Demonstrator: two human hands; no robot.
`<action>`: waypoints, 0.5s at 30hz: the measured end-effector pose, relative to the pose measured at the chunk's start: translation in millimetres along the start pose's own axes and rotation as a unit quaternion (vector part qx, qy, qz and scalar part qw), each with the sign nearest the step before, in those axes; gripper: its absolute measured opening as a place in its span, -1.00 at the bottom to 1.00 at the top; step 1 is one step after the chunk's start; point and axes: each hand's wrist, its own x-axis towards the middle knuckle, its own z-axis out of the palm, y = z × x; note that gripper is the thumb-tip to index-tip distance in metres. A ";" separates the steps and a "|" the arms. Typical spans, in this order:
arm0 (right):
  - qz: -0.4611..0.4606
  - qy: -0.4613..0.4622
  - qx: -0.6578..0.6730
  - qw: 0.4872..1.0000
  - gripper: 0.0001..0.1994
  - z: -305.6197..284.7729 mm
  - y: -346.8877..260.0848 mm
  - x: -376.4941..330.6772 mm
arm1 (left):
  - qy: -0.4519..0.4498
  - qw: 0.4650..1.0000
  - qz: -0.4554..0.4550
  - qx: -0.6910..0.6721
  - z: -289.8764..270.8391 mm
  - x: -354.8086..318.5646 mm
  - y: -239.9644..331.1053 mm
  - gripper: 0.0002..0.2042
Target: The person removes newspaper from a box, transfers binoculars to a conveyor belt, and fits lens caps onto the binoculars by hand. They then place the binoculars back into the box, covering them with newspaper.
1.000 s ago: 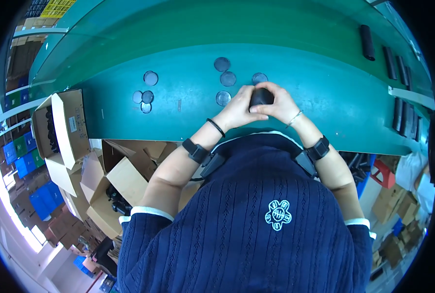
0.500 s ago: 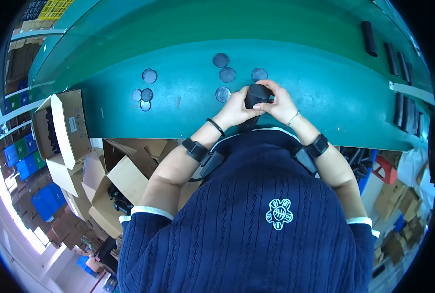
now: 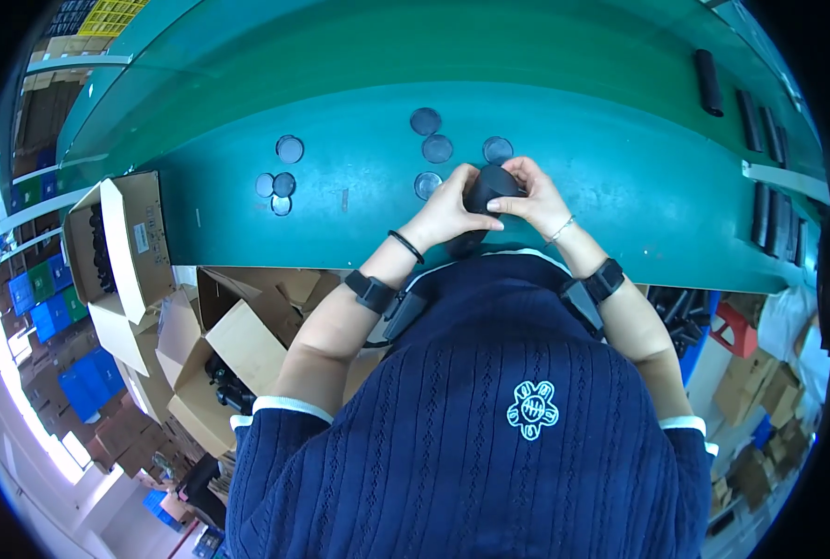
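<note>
Close in front of my body, a black cylindrical tube (image 3: 491, 189) is held between both hands, its round end facing up and away from me. My left hand (image 3: 446, 209) is closed around its left side, and my right hand (image 3: 538, 202) grips the right side with the thumb laid across it. The tube's lower part runs down toward my waist, partly hidden by the left hand. Just beyond the hands lie round dark discs like caps: one disc (image 3: 428, 185) beside the left fingers and another disc (image 3: 498, 150) past the tube's end.
More dark discs (image 3: 437, 148) lie on the green work surface (image 3: 601, 233), with a cluster (image 3: 283, 184) farther left. Black tubes (image 3: 775, 216) rest at the right. An opened carton (image 3: 135, 244) of black parts stands at the left edge; another carton (image 3: 238, 349) sits below it.
The tube has tilted a little, its lower end swinging slightly left. Both hands keep their grip, with small shifts of the fingers. The discs lie as before.
</note>
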 end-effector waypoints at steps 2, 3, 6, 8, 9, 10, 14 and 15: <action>-0.006 -0.019 0.053 0.998 -0.31 7.1 -14.6 -4.2 | 0.006 0.998 -0.018 -0.058 -0.9 0.8 2.9 -0.19; -0.011 -0.037 0.105 0.994 -0.33 11.0 -22.7 -6.3 | 0.008 0.998 -0.020 -0.059 -0.9 -0.8 0.2 -0.19; -0.012 -0.007 0.003 1.000 -0.30 6.0 -6.3 -1.1 | 0.082 0.969 0.162 0.166 2.1 -4.5 10.2 -0.29; -0.034 -0.012 -0.044 0.998 -0.29 4.3 -8.1 -2.2 | 0.068 0.984 0.085 0.143 4.9 -7.1 25.4 -0.26; -0.056 -0.017 -0.092 0.994 -0.29 6.4 -13.0 -2.6 | 0.054 0.992 0.007 0.118 5.4 -7.9 29.2 -0.24; -0.055 -0.017 -0.091 0.994 -0.29 9.0 -16.0 -2.4 | 0.045 0.995 0.034 0.086 5.8 -6.7 16.0 -0.25; -0.103 -0.042 -0.147 0.983 -0.27 10.0 -21.5 -5.8 | 0.080 0.994 0.067 0.019 12.9 -12.7 19.2 -0.29; -0.108 -0.041 -0.147 0.982 -0.27 10.4 -22.5 -6.7 | 0.075 0.994 0.056 0.050 13.1 -14.7 24.6 -0.29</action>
